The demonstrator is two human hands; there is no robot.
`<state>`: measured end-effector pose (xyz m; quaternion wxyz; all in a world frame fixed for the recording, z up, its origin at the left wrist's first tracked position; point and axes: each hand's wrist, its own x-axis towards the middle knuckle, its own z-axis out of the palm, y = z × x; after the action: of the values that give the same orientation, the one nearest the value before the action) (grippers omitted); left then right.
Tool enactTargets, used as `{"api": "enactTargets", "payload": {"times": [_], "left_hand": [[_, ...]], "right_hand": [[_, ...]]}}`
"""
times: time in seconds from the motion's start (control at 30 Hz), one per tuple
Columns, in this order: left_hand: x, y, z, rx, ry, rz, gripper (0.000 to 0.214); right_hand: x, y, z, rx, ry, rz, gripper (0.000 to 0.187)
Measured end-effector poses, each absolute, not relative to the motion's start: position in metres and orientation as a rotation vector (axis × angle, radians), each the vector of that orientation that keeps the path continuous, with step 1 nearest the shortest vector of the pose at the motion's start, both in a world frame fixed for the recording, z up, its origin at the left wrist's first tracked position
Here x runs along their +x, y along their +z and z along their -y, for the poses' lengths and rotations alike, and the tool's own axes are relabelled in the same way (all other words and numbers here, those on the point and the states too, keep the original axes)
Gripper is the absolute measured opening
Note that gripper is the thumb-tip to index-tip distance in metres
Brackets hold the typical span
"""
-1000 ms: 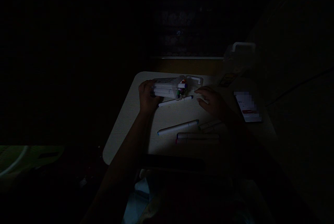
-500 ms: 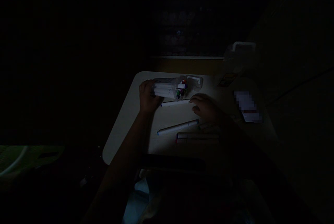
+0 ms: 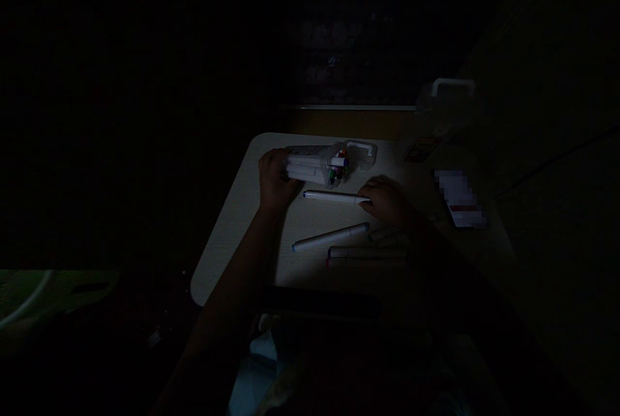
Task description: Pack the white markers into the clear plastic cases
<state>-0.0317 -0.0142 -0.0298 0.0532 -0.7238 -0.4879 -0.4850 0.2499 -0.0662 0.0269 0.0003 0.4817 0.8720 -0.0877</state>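
Observation:
My left hand [image 3: 275, 178] is closed round the base end of a clear plastic marker case [image 3: 310, 162], which lies on its side with its open end to the right. Coloured marker ends show in that opening, and one white marker with a purple end [image 3: 338, 162] sticks out. Just in front of the case, my right hand [image 3: 385, 201] pinches the right end of a white marker with a dark blue tip [image 3: 332, 196]. A blue-tipped marker [image 3: 330, 237] lies nearer me on the table. Below it two markers [image 3: 367, 252] lie side by side.
The case's clear lid with a white handle [image 3: 361, 153] rests behind the case on the pale table [image 3: 232, 235]. A phone [image 3: 459, 198] lies at the right. Behind it stands a clear container with a handle [image 3: 443, 112]. More markers [image 3: 387, 235] lie dimly under my right forearm.
My right hand has closed on the end of the white marker and shifted it slightly right and towards me. My left hand and the case stay almost still.

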Motion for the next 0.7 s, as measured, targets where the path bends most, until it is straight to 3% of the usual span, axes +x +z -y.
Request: {"api": "enactTargets", "payload": {"times": [0.7], "left_hand": [[-0.031, -0.028, 0.014, -2.208, -1.457, 1.547, 0.057]], "right_hand": [[0.264, 0.071, 0.082, 1.786, -0.532, -2.997, 0.022]]}}
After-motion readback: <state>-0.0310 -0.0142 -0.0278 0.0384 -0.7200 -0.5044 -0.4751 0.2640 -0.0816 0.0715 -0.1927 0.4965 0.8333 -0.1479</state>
